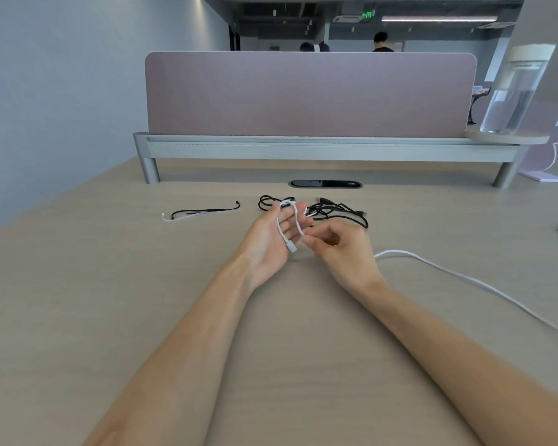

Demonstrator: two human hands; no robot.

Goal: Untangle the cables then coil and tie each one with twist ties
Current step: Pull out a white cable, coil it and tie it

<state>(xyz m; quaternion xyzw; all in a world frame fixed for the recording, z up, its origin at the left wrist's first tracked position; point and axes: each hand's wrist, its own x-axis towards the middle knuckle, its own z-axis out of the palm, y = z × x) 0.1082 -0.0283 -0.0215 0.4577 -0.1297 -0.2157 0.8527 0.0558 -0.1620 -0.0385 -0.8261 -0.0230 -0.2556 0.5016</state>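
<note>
My left hand is held palm up over the desk with straight fingers, and a white cable loops round those fingers; its plug end hangs at the palm. My right hand pinches the white cable just beside the left palm. From there the white cable trails off to the right across the desk. Black cables lie tangled right behind both hands. Twist ties, black and white, lie flat to the left.
The beige desk ends at a raised grey shelf with a mauve divider panel. A cable port sits under the shelf. A glass water bottle stands on a round stand at the right. People are seen beyond the divider.
</note>
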